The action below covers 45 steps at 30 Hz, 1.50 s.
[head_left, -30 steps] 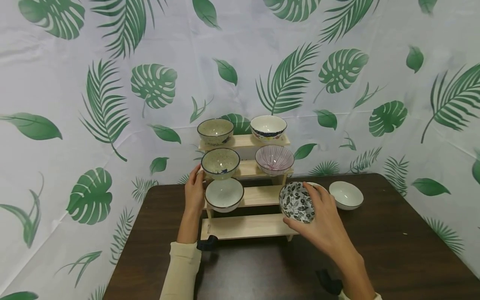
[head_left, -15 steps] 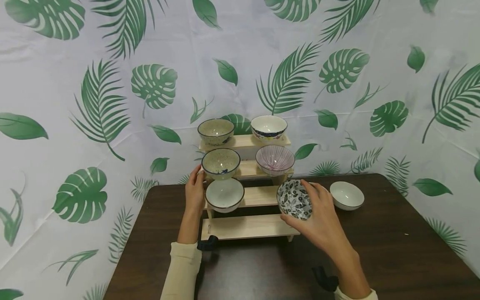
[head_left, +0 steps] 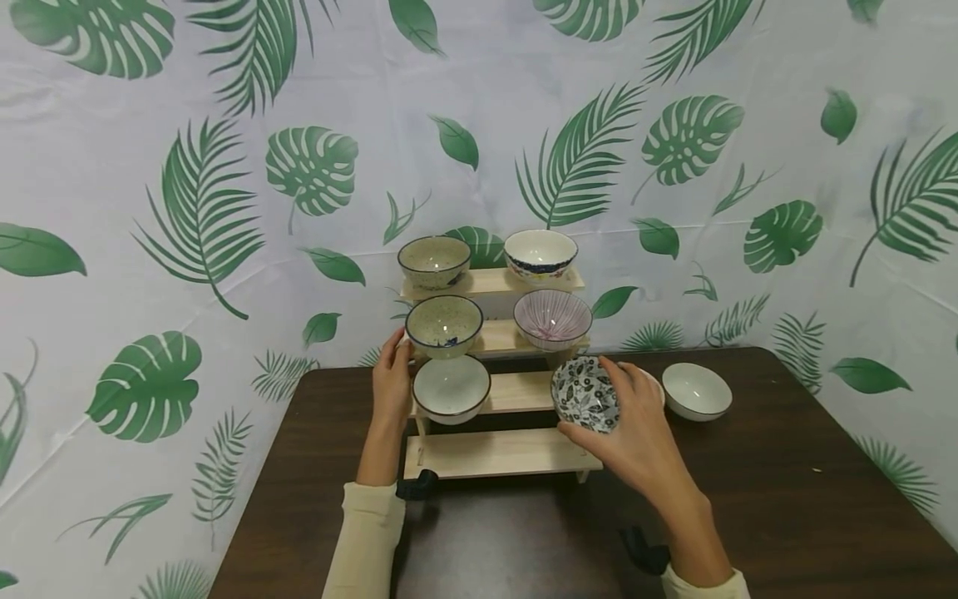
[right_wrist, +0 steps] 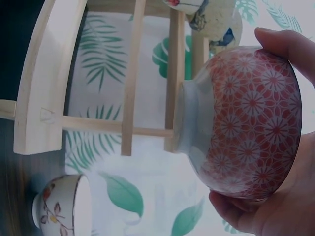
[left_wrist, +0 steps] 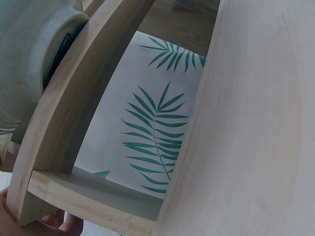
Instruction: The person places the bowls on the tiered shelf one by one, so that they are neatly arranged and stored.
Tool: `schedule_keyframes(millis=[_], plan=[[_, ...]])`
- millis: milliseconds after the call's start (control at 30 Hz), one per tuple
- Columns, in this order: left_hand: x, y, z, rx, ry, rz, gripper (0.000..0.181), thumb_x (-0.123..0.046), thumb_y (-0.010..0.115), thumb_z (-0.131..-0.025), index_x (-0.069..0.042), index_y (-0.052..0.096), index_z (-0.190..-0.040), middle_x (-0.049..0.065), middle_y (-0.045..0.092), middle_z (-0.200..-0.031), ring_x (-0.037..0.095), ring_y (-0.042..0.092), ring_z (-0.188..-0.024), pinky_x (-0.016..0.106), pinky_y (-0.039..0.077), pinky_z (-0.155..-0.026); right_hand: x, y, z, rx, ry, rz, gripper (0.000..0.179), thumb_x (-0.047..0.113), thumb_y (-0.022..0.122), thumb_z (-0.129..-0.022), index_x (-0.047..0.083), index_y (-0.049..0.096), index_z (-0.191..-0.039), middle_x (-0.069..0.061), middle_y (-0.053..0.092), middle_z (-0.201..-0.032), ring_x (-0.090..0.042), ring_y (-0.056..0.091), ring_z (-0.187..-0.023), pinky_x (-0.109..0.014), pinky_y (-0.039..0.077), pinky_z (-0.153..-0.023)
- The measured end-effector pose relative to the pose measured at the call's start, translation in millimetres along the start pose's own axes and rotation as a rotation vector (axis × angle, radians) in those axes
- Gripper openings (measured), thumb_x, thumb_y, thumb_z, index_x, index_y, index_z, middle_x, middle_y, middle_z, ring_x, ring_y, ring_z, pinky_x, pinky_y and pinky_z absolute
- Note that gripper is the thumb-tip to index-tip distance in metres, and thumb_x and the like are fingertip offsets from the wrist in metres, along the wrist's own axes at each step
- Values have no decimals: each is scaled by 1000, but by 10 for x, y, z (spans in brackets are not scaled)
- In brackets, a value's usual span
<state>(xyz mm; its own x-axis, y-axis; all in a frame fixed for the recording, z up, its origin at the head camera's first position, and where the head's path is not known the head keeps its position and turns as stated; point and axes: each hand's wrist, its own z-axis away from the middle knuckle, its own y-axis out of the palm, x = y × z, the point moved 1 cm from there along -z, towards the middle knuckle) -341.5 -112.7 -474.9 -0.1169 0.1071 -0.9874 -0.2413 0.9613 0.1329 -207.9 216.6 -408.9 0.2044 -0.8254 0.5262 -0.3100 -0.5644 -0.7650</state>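
Note:
My right hand (head_left: pixel 639 428) grips a bowl (head_left: pixel 582 395) by its rim, thumb and fingers on opposite sides. Black-and-white leaves cover its inside; the right wrist view shows red flower patterning on the outside of this bowl (right_wrist: pixel 258 123) and a pale foot. It is held tilted at the right end of the second-lowest tier of a wooden stepped stand (head_left: pixel 501 453). My left hand (head_left: pixel 391 387) holds the stand's left side, its fingers (left_wrist: pixel 71 225) curled around the wood. A plain white bowl (head_left: pixel 451 387) sits on the left of that second-lowest tier.
Speckled green bowls (head_left: pixel 445 323) stand on the left of the upper two tiers. A purple-striped bowl (head_left: pixel 552 319) and a white bowl with a dark band (head_left: pixel 540 254) stand at right. Another white bowl (head_left: pixel 696 391) rests on the dark table (head_left: pixel 786 499), near one partly hidden behind my hand.
My right hand has carried the patterned bowl slightly left and upward, closer over the second-lowest tier. The left hand stays at the stand's side.

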Motion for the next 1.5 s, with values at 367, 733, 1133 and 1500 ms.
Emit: schedule_keyframes(millis=[367,733,1133,1500], plan=[[9,-7,-10,15,-11,19,49,-37,47,-110,-23,45,-157,12,58,-141,12,61,-105,17,52,-84,-1,106,-61,42,55,-15,103,57,84,-78,11,38,-158,-27,31,-159,-47,31,-144,-73,40,-103],[21,-15,-13,-2,-10,30,49,-35,48,-109,-22,47,-156,12,59,-137,11,61,-104,17,52,-83,-23,228,-103,43,63,-27,102,56,84,-78,12,39,-158,-27,30,-160,-50,30,-145,-75,37,-105],[10,-14,-12,32,-29,11,51,-40,46,-110,-27,42,-159,11,53,-150,21,52,-130,27,48,-98,-1,321,-157,26,84,-26,100,51,84,-78,8,41,-157,-31,29,-161,-53,28,-145,-76,34,-108],[7,6,-18,15,-16,32,49,-35,48,-109,-23,45,-157,11,57,-144,19,55,-125,26,50,-94,-2,383,-184,29,60,-25,99,52,84,-77,8,42,-156,-32,31,-160,-54,30,-144,-75,33,-108]])
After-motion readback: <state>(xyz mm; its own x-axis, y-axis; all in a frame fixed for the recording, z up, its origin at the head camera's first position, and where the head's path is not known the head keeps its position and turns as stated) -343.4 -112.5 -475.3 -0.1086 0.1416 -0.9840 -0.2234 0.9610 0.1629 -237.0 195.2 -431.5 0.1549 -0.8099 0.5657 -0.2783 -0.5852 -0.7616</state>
